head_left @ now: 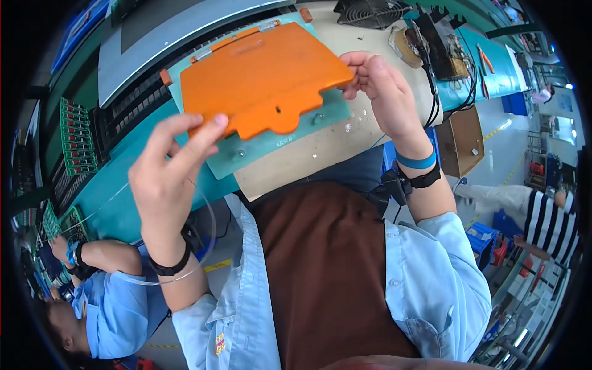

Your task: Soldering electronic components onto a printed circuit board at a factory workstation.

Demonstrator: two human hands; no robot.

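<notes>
An orange hinged lid (265, 80) sits over a pale green base plate (243, 154), joined to it by two metal hinges along the far edge. Its front edge is tilted up off the plate. My left hand (163, 169) pinches the lid's near left corner between thumb and fingers. At the lid's right corner, the curled fingers of my right hand (388, 92) grip the edge, partly hidden behind the thumb and palm. Whatever lies between lid and plate is hidden.
Under the fixture lies a beige board (271, 179) on a teal mat. A black fan (370, 12) and a cabled device (441, 46) stand behind to the right, with orange-handled pliers (486, 60) beyond. Green circuit boards (77, 132) stand left. A co-worker's arm (111, 254) reaches in lower left.
</notes>
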